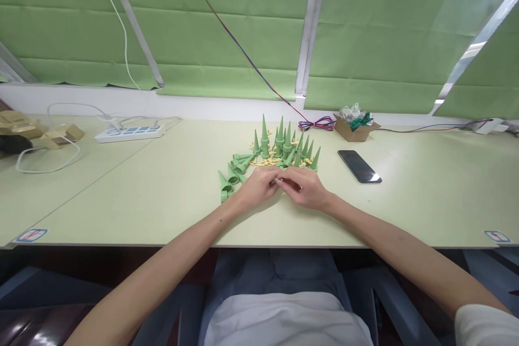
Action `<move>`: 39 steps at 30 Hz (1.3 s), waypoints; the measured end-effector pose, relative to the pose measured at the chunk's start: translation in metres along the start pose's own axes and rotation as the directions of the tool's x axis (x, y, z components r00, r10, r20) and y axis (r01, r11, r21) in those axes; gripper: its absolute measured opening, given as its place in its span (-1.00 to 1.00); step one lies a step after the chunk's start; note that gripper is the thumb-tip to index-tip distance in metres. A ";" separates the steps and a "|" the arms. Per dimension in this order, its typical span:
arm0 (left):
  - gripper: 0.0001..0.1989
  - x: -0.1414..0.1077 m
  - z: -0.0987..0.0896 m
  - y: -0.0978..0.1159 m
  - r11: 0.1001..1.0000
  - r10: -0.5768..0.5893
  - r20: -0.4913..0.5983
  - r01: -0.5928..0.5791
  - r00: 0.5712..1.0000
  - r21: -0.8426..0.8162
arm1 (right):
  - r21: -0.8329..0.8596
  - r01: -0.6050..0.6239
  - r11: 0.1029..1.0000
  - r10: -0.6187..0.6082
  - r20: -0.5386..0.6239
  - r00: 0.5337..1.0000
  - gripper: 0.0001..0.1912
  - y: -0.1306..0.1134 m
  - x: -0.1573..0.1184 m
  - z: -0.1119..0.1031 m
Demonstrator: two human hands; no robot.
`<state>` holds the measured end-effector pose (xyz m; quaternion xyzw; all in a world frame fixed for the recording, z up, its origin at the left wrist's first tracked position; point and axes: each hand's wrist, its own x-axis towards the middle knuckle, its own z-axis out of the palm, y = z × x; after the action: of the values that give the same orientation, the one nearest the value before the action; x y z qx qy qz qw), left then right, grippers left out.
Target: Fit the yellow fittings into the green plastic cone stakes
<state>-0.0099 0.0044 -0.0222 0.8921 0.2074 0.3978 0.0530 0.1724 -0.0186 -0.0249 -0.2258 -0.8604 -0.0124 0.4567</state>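
My left hand [260, 185] and my right hand [303, 187] meet over the pale table, fingertips pinched together. What they hold, if anything, is too small or hidden to name. Right behind them stand several green cones [279, 138], upright and some stacked. Other green cones [232, 173] lie on their sides by my left hand. Small yellow pieces [265, 162] are scattered among the cones, partly hidden by my hands.
A black phone [359, 166] lies to the right. Behind it sits a cardboard box [354, 130] with plastic and green material, beside coiled wires [318, 123]. A white power strip [130, 134] and cardboard pieces [60, 134] are at the left.
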 end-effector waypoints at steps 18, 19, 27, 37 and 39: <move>-0.81 0.000 0.002 0.004 0.993 -0.108 0.060 0.111 0.992 -0.047 | 0.034 0.117 0.993 -0.116 -0.031 0.993 -0.82 0.007 -0.001 0.004; -0.80 0.000 0.002 0.004 0.991 -0.117 0.066 0.120 0.991 -0.051 | 0.034 0.117 0.993 -0.116 -0.029 0.993 -0.82 0.007 -0.001 0.004; -0.83 -0.001 0.005 0.003 0.982 -0.182 0.066 0.185 0.981 -0.045 | 0.037 0.052 0.998 -0.051 -0.030 0.998 -0.84 0.007 0.000 0.003; -0.88 0.004 0.004 0.012 0.926 -0.357 0.144 0.370 0.923 -0.074 | 0.056 -0.191 0.980 0.195 -0.084 0.977 -0.85 0.009 0.003 0.000; -0.82 0.004 0.003 0.013 0.919 -0.368 0.164 0.385 0.915 -0.087 | 0.059 -0.240 0.969 0.245 -0.092 0.965 -0.85 0.010 0.004 -0.001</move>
<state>-0.0007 -0.0053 -0.0178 0.8573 0.3472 0.3258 0.1956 0.1751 -0.0086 -0.0235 -0.3174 -0.8027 0.0530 0.5021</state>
